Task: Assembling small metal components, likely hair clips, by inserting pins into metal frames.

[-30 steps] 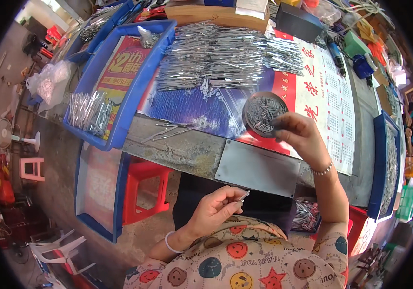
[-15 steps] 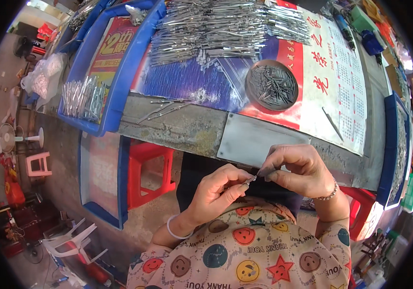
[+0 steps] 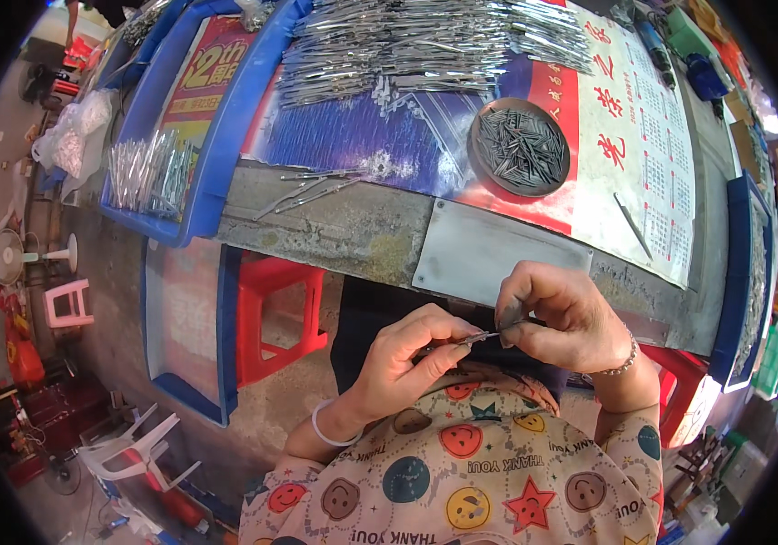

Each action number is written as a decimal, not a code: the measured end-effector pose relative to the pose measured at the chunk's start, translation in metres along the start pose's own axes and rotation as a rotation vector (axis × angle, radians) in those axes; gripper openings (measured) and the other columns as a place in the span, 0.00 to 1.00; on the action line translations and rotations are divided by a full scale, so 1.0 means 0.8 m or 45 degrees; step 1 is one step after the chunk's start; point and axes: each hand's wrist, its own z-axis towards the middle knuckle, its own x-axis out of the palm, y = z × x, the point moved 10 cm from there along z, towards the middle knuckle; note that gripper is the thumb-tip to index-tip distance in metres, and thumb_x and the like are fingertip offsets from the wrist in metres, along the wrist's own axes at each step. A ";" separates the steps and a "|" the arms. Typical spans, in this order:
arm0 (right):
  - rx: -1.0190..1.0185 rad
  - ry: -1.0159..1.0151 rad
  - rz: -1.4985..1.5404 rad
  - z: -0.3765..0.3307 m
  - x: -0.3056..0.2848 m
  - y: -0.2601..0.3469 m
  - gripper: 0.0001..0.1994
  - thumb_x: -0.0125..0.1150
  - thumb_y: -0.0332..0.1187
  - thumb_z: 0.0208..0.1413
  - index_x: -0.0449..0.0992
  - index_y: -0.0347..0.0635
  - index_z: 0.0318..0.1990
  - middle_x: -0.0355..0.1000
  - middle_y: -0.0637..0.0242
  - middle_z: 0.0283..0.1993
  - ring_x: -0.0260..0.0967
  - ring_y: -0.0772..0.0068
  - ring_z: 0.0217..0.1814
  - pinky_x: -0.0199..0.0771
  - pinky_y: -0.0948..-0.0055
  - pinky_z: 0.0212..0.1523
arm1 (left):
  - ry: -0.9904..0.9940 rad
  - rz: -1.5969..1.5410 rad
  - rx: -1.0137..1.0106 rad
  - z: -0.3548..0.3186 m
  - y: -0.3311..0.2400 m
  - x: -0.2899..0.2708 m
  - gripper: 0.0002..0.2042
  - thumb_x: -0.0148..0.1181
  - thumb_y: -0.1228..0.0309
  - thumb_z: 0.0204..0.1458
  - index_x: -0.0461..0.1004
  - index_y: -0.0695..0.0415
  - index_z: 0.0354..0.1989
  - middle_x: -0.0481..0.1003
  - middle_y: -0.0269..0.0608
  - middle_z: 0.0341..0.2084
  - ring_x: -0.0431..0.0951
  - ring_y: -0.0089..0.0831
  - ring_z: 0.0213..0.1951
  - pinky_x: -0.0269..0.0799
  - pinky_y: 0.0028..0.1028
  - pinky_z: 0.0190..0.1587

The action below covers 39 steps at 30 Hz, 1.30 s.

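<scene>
My left hand (image 3: 412, 352) is closed, with thumb and forefinger pinching a slim silver metal piece (image 3: 477, 337) over my lap, just off the table's front edge. Facing it, my right hand (image 3: 560, 320) is also closed, its darkened thumb and fingertips pinched at the thin bright end that sticks out toward it. Whether that end is a separate part is too small to tell. Beyond the hands, a round dish (image 3: 534, 188) holds many small dark pointed metal pieces. A bare metal plate (image 3: 489, 254) lies at the table's edge in front of my hands.
Rows of slim silver metal pieces (image 3: 389, 50) cover the table's far side. A few loose ones (image 3: 312, 193) lie near the left edge; one dark thin piece (image 3: 631, 224) is on the right. A blue tray (image 3: 212, 173) stands left, another blue tray (image 3: 741, 282) right. Red stools (image 3: 285, 318) are below.
My right fingertips have drawn slightly away from my left, and a thin bright end now shows between the hands. The view has shifted a little; the table things stay put.
</scene>
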 end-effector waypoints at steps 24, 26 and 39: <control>0.219 0.433 -0.383 -0.002 0.052 -0.048 0.08 0.52 0.20 0.48 0.63 0.36 0.36 0.65 0.63 0.28 0.64 0.69 0.30 0.65 0.71 0.31 | 0.188 0.561 0.288 -0.036 -0.010 0.003 0.11 0.61 0.83 0.45 0.73 0.62 0.39 0.72 0.44 0.28 0.76 0.38 0.27 0.72 0.31 0.28; 0.099 0.436 -0.578 -0.008 0.063 -0.040 0.09 0.55 0.21 0.48 0.63 0.37 0.37 0.67 0.54 0.29 0.68 0.49 0.34 0.68 0.63 0.33 | 0.228 0.503 0.250 -0.040 -0.006 0.008 0.12 0.61 0.83 0.44 0.73 0.62 0.39 0.72 0.44 0.28 0.76 0.39 0.27 0.72 0.31 0.28; 0.091 -0.022 0.017 -0.017 0.031 -0.064 0.07 0.57 0.22 0.57 0.67 0.35 0.41 0.68 0.73 0.32 0.65 0.88 0.31 0.66 0.85 0.29 | -0.034 1.004 0.525 -0.053 -0.055 -0.002 0.18 0.59 0.82 0.37 0.73 0.65 0.41 0.70 0.39 0.27 0.74 0.33 0.25 0.71 0.27 0.24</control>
